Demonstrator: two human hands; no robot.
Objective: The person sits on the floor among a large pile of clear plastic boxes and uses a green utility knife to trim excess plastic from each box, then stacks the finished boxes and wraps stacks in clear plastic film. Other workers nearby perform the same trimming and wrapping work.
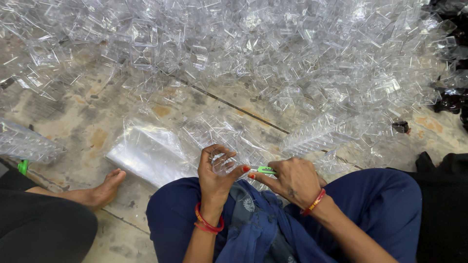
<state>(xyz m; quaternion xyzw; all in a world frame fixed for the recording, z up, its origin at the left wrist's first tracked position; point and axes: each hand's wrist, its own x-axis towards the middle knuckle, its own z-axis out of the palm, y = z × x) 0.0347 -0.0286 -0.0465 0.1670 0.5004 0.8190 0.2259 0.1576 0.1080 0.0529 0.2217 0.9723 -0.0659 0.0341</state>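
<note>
- Two hands work over the person's lap, above blue trousers [185, 214]; items run from left to right.
- At the far left a clear plastic tray [24, 143] lies on the stained floor [73, 114], and a small green tool [22, 167] sits just below it.
- A bare foot [100, 191] of another person in black rests on the floor near a flat, shiny clear bag [151, 153].
- The left hand [214, 170], red bangles at its wrist, stands upright with the fingers curled closed around a small clear plastic cup [225, 163]; thumb and fingertips pinch its rim, and the cup's opening seems to face the camera, though its clear walls make this hard to judge.
- A green-handled cutter [265, 170] lies roughly level, its long axis running left to right, its tip pointing left at the cup and touching or nearly touching it.
- The right hand [292, 182], a red thread at its wrist, is closed on the cutter, the thumb and forefinger pinching the handle.
- Behind the hands a large heap of clear plastic cups [273, 53] covers the floor.
- At the far right dark pieces [451, 100] lie by the heap's edge.
</note>
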